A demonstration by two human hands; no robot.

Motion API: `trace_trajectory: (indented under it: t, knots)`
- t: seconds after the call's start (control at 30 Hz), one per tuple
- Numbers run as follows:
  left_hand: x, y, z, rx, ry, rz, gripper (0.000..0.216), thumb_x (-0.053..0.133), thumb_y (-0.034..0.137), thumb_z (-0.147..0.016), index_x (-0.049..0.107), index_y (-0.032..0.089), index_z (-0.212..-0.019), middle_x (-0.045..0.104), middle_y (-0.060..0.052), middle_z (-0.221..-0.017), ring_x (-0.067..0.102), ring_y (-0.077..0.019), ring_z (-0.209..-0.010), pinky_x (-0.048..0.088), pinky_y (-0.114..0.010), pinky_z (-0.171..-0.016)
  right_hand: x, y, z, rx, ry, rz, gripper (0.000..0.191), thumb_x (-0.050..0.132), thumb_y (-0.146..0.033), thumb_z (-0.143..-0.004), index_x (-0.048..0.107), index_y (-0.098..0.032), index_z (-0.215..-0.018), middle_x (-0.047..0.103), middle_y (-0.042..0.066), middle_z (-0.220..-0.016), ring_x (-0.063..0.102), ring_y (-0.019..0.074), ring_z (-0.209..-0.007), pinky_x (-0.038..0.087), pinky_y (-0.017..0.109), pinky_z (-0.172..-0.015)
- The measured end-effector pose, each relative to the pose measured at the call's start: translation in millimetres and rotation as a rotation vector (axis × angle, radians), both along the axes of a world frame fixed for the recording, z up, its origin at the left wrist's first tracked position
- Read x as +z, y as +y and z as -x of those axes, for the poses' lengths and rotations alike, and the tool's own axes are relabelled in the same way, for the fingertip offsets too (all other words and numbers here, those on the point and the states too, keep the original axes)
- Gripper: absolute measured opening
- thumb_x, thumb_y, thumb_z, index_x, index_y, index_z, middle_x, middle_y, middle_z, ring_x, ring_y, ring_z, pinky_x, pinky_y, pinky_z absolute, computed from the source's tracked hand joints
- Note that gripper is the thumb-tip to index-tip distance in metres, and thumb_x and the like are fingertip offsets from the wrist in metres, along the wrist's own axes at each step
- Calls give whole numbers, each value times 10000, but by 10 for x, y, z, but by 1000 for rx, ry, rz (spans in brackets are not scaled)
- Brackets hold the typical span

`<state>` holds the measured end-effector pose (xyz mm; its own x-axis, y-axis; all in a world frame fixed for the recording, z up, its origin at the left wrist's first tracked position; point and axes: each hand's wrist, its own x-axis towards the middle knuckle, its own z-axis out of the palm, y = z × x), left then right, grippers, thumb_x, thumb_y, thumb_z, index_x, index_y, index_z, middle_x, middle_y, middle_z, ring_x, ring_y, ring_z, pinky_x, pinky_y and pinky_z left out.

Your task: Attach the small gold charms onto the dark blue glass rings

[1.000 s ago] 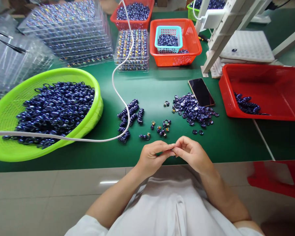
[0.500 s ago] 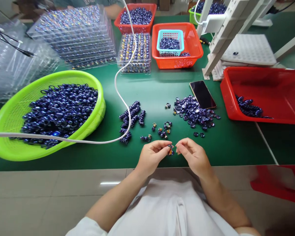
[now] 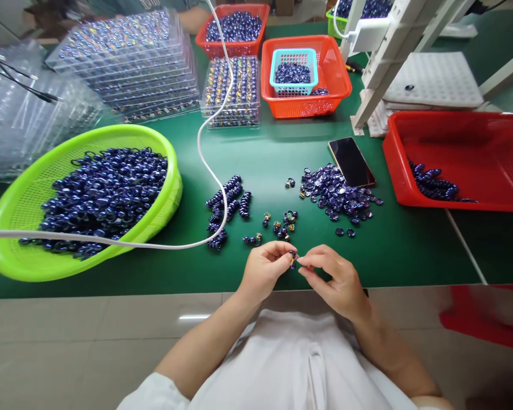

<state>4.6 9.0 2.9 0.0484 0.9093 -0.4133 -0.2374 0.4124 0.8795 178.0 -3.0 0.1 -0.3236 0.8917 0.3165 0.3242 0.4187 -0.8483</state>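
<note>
Small dark bead piece point(image 3: 293, 259) pinched between left hand point(image 3: 265, 270) and right hand point(image 3: 337, 279), both closed on it, above near table edge point(image 3: 111, 287).

Judged partway: few finished pieces point(image 3: 282, 223) laid just beyond; loose bead pile point(image 3: 337, 196) unused.

Green basket point(image 3: 8, 250), left: heaped with beads. Red bin point(image 3: 474, 154), right: few strands. Far orange basket point(image 3: 333, 85): blue basket inside, beads.

No text, label or number seems readable anywhere on the bench.
</note>
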Motion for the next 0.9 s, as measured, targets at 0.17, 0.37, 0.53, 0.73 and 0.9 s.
trace_trajectory:
  t: [0.17,0.37,0.53,0.73,0.9]
  knots:
    - [-42,-20,-44,13,-46,-4,122,767,225,-689,758,151,-786,718,-9,-677,604,-112,-598,494,-230,-612,-65,15,55,-56,-154,-187,224,594,-136,-896,648,-288,-1051,668,41,-880,636,183,-811,510,340,-723]
    - [23,-45,-47,-39,-50,-12,245,802,267,-709,788,154,-926,780,-55,-813,661,-142,-675,553,-270,-696,4,6,82,-169,-52,5,86,559,-177,-924,609,-246,-914,643,33,-837,615,174,-767,498,327,-713]
    - [25,-103,-64,-22,16,-81,243,809,248,-704,798,179,-937,797,-66,-937,719,-193,-819,581,-300,-788,57,27,58,-221,50,286,96,599,-272,-920,618,-227,-838,623,7,-785,576,152,-723,472,282,-685]
    - [-29,-134,-85,-3,91,-158,200,808,262,-722,803,194,-910,799,-58,-926,735,-204,-829,591,-302,-796,-4,56,37,-187,197,532,187,658,-378,-881,593,-210,-830,585,-7,-752,551,141,-693,453,261,-642]
    - [-8,-118,-57,-35,91,-138,193,817,266,-712,807,188,-888,800,-66,-915,734,-217,-844,588,-306,-797,40,119,-16,-100,269,656,227,687,-400,-846,594,-198,-801,586,-9,-732,545,136,-680,444,253,-623]
